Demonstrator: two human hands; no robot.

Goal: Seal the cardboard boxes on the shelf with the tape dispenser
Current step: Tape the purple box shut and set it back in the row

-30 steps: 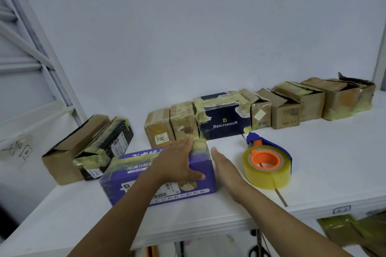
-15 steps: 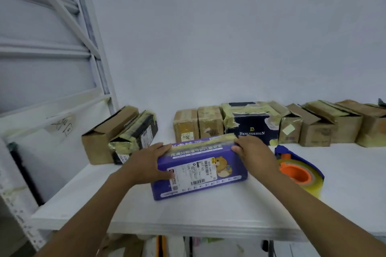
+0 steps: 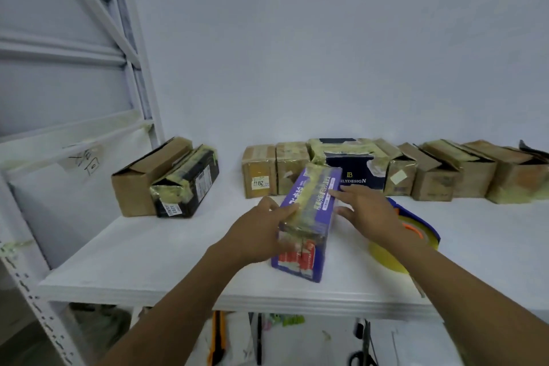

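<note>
The left hand is gripping the purple box at its near left corner, with the thumb and fingers curling round the taped top edge. The right hand is reaching in with straight, spread fingers, the fingertips touching the box's right top edge. The box is sitting on the white shelf between the two sets of fingers, its long side pointing away. Just right of the right knuckles — partly hidden behind the wrist — the tape dispenser is lying unheld. Beyond the fingertips, a row of cardboard boxes is lining the wall.
</note>
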